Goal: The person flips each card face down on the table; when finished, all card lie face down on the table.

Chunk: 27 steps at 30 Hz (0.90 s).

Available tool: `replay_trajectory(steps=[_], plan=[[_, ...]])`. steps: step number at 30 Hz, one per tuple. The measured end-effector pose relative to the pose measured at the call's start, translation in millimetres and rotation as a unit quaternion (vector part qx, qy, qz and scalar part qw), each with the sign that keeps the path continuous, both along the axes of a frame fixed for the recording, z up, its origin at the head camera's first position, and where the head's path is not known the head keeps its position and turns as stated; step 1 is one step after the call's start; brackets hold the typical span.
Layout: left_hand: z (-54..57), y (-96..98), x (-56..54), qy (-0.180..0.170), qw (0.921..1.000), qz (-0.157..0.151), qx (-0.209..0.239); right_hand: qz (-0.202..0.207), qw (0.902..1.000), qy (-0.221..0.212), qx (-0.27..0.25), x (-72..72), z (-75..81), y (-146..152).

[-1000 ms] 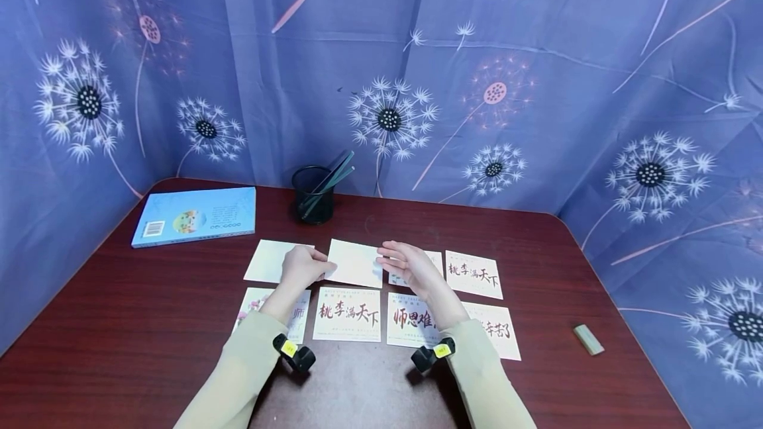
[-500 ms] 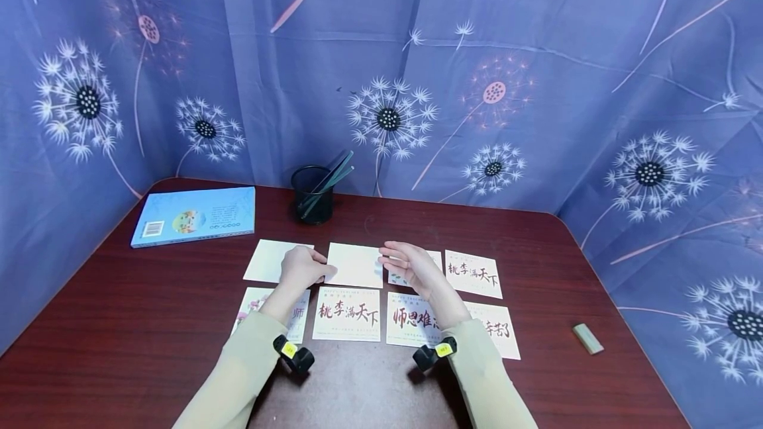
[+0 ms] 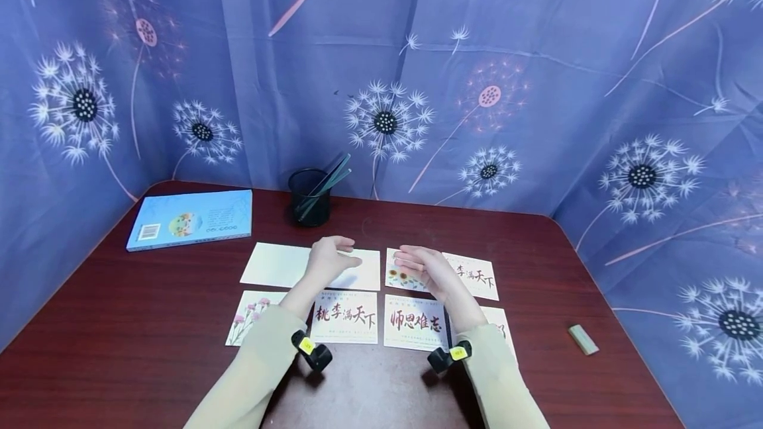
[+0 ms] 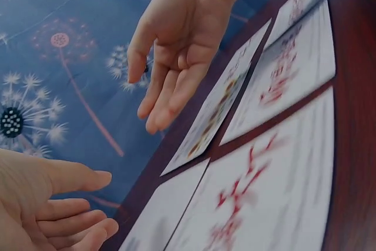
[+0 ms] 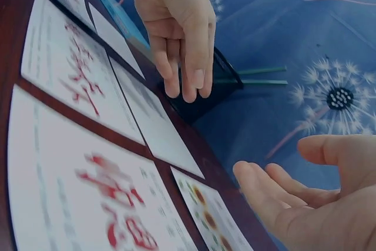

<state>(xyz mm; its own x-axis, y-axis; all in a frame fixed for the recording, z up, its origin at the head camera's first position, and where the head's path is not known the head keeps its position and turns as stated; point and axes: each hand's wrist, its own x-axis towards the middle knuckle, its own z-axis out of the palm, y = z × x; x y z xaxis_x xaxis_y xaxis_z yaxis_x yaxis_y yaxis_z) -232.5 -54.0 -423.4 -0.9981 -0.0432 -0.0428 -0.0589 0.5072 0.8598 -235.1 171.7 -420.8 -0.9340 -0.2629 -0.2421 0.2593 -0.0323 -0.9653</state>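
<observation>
Two rows of cards lie flat on the table. My left hand hovers over the back row, between a blank white card and a second blank card; its fingers are extended, with thumb apart and nothing held. Above the sunflower card is my right hand, its fingers loosely bent and holding nothing. Both palms face each other in the left wrist view. In front lie a pink-flower card and two red-lettered cards. My right forearm partly covers another card.
A red-lettered card ends the back row on the right. Behind the cards stand a black mesh pen cup with green pencils and a blue book. An eraser-like block lies to the right. A dandelion-patterned curtain surrounds the table.
My left hand has let go of the second blank card's left edge, lifted and shifted right. That card slid slightly left and down, against the first. The right hand moved a little right.
</observation>
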Motion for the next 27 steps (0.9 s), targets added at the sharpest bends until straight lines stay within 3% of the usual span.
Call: replay_trajectory(steps=[10, 22, 27], plan=[[-12.3, 39.9, 1.6, 0.001, 0.9966, -0.031, 0.077, -0.006, 0.9992, 0.001, 0.041, 0.9, -6.0, 36.2], [-12.0, 67.5, 5.4, -0.018, 0.9936, -0.041, 0.103, -0.004, 0.9985, 0.005, 0.054, 4.9, -4.7, 60.9], [-12.5, 71.4, 8.0, -0.019, 0.9937, -0.046, 0.101, -0.024, 0.9976, 0.007, 0.065, 4.1, -1.5, 71.1]])
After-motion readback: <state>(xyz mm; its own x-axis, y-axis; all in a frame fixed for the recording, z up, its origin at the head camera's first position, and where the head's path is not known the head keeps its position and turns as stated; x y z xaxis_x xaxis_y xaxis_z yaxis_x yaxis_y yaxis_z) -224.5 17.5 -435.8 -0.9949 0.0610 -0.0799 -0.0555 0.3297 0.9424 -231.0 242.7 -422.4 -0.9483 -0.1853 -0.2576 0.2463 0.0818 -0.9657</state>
